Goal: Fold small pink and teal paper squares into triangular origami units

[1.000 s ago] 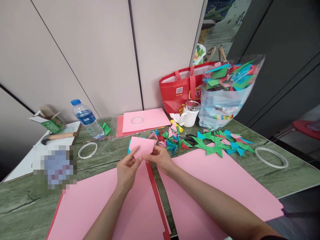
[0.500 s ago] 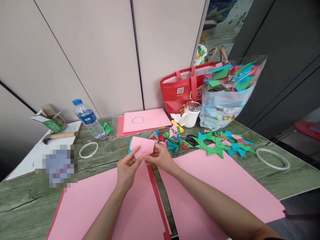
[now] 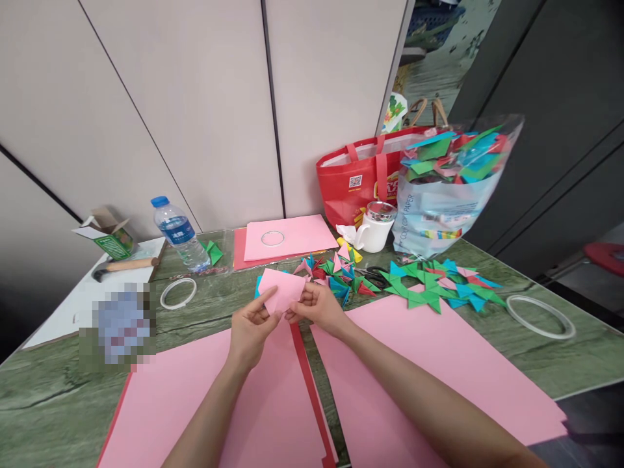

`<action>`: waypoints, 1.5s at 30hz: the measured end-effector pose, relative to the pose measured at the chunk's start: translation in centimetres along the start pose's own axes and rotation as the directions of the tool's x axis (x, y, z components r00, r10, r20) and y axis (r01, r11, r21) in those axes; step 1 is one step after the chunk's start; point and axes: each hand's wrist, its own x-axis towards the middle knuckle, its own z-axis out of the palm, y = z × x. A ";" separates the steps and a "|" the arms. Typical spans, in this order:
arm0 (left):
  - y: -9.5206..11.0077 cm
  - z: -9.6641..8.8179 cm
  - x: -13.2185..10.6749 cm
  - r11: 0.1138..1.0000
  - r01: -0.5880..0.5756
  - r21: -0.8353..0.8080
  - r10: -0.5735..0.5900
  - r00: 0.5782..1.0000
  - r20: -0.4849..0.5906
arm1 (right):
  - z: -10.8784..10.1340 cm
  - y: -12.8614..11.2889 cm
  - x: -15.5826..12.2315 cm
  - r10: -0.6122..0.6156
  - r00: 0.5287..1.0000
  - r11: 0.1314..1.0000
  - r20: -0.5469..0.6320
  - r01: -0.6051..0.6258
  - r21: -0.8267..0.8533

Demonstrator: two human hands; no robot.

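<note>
Table [image 3: 53, 396]; each grip [image 3: 247, 333] [image 3: 324, 311] pinches pink paper [image 3: 283, 289].

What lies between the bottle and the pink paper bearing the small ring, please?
The head view shows folded green paper close beside the bottle, and some clear plastic.

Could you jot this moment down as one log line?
left hand: holding small pink paper | right hand: fingers at its lower right edge | below: large pink sheets | beyond: folded paper pieces
</note>
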 end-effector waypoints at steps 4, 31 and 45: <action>0.6 -0.1 0.1 0.999 0.014 -0.041 -0.013 1.000 0.027 | -0.5 -0.2 0.1 0.025 0.997 0.999 0.074 -0.027 0.034; 0.5 -0.6 0.7 0.998 -0.050 -0.030 0.050 0.998 -0.024 | -1.0 0.7 0.7 -0.261 0.958 0.933 -0.116 0.219 -0.287; 0.2 -0.9 1.0 0.996 0.026 -0.084 -0.030 0.998 -0.057 | -1.4 0.9 0.4 -0.166 0.962 0.904 0.216 0.236 -0.357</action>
